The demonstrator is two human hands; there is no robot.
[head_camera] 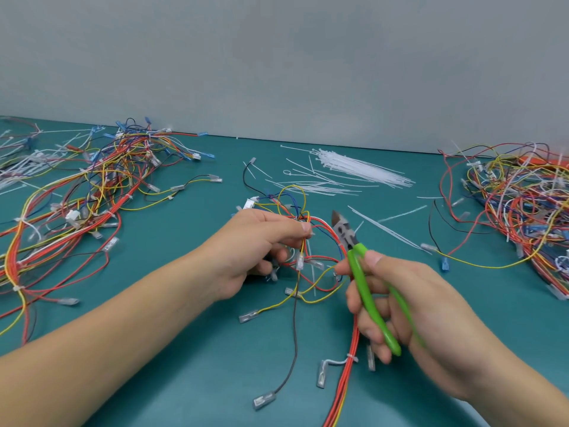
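Grip: the left hand (258, 241) pinches the wire harness (308, 217) just above the tabletop (215, 380). The right hand (409, 303) clasps green-handled cutters (358, 266), nose beside the harness's red wires. A stray snip could nick their insulation.

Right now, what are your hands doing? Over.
Left hand pinches wire bundle. Right hand grips green cutters, head beside the bundle. Loose cable ties lie beyond.
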